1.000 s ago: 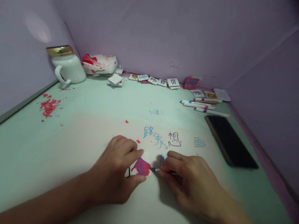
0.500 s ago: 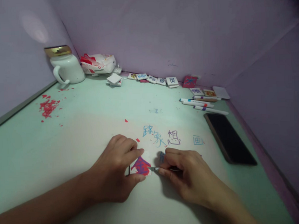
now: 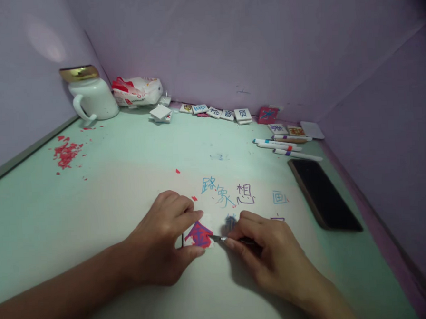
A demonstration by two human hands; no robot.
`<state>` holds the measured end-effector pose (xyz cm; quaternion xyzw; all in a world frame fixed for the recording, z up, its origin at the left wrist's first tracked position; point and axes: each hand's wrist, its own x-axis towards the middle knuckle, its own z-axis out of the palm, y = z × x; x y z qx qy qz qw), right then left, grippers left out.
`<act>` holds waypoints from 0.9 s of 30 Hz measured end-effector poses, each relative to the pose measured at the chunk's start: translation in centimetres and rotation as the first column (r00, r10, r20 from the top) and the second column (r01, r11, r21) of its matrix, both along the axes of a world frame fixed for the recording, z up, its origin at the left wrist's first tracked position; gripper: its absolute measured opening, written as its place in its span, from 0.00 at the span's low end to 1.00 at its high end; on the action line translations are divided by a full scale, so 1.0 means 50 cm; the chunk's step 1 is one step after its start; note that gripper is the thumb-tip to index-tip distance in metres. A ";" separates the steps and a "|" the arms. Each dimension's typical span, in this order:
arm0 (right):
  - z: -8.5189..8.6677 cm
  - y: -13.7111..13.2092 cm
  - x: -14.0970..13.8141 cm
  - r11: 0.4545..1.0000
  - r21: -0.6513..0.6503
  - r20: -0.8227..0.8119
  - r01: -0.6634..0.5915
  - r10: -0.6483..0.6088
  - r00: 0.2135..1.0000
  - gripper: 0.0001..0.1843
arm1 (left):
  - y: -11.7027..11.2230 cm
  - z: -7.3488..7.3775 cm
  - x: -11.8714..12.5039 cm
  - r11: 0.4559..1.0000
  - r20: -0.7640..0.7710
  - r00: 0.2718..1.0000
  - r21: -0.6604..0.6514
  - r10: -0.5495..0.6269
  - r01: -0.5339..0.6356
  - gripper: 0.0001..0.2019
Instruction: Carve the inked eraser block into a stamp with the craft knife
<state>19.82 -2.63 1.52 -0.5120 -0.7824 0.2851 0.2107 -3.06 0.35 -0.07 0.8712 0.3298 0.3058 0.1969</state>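
My left hand (image 3: 170, 238) grips a small square tile (image 3: 198, 235) by its top and bottom edges, between thumb and forefinger. The tile lies on the table and is white at the edges, with a red face and a purple drawn character. From the right, my right hand (image 3: 262, 245) holds a craft knife (image 3: 219, 238), its handle mostly hidden in the fingers. The blade tip touches the red face near its right side. Red scraps (image 3: 194, 198) lie just beyond the tile.
Blue and purple characters (image 3: 245, 194) are written on the table. A phone (image 3: 324, 194) and several markers (image 3: 287, 147) lie at the right. Along the back are lettered tiles (image 3: 228, 115), a white packet (image 3: 138, 92) and a white mug (image 3: 97, 99). Red shavings (image 3: 66, 155) are heaped at the left.
The knife tip has shifted slightly left, further onto the red face. My left hand keeps its hold on the tile. The whole view has moved a little.
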 end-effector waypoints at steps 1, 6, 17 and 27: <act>-0.003 -0.004 -0.001 0.999 0.033 0.026 0.003 -0.004 1.000 0.09 | 0.000 0.000 0.000 1.000 -0.001 1.000 0.003 0.001 -0.001 0.14; -0.007 -0.018 -0.010 0.983 0.184 0.099 0.010 -0.029 0.995 0.12 | 0.000 0.001 0.000 1.000 -0.017 1.000 0.024 -0.001 0.001 0.14; 0.017 0.010 -0.014 0.991 0.097 0.205 -0.090 0.068 0.976 0.10 | -0.001 0.000 0.000 1.000 -0.013 1.000 0.013 -0.006 0.006 0.14; 0.021 0.020 -0.006 0.991 -0.027 0.159 -0.127 0.130 0.979 0.08 | 0.000 0.001 0.001 1.000 -0.036 0.999 0.012 0.002 -0.001 0.15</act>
